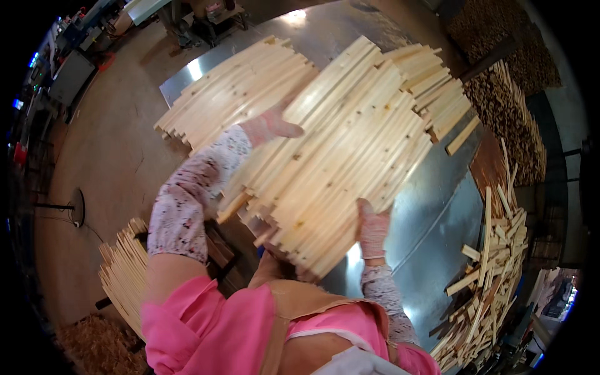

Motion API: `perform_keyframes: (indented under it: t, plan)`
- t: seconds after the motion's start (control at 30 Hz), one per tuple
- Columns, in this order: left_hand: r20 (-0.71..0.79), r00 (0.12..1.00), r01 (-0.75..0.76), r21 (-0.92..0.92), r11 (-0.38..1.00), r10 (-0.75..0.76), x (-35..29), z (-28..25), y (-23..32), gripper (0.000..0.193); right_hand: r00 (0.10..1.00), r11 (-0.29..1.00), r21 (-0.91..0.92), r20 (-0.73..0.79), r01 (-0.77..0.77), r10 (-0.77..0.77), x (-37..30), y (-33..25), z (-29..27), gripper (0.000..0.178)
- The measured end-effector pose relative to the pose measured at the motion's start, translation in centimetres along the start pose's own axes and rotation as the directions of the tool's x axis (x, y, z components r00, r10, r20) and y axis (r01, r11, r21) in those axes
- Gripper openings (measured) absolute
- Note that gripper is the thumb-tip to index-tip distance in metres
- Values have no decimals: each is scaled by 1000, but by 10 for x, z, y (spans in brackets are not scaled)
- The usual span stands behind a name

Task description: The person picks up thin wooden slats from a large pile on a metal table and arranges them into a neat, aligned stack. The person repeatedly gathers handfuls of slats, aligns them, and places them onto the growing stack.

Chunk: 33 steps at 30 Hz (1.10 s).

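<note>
No lettering seems readable here.

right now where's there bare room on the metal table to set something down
The metal table is bare between the right hand and the offcut heap, and toward its far edge past the wooden strips. The middle is crowded: strips span from the left hand to the right, with more either side.

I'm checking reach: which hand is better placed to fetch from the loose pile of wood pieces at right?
Likely the right hand, nearer the loose pile; the left hand is across the wood strips from it. Both hands touch the strips, though.
</note>
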<state>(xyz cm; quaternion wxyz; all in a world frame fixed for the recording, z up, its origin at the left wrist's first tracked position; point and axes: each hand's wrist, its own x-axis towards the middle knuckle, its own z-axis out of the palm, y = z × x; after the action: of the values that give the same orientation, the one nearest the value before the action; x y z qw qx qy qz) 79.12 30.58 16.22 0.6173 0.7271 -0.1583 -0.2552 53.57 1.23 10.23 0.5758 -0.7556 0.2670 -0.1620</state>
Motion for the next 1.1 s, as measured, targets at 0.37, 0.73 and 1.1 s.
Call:
perform_keyframes:
  t: [0.37, 0.73, 1.1]
  plan:
    - [-304, 907, 410, 488, 771, -290, 45, -326, -83, 103, 735, 819, -567, 518, -90, 439, 33, -85, 300, 131]
    - [-263, 883, 430, 124, 895, -388, 85, -337, -103, 80, 673, 804, -573, 533, -158, 512, 20, -104, 330, 131]
    - [-395, 901, 423, 712, 561, -180, 67, -344, -99, 89, 881, 963, -269, 455, -4, 131, 4, -22, 332, 115]
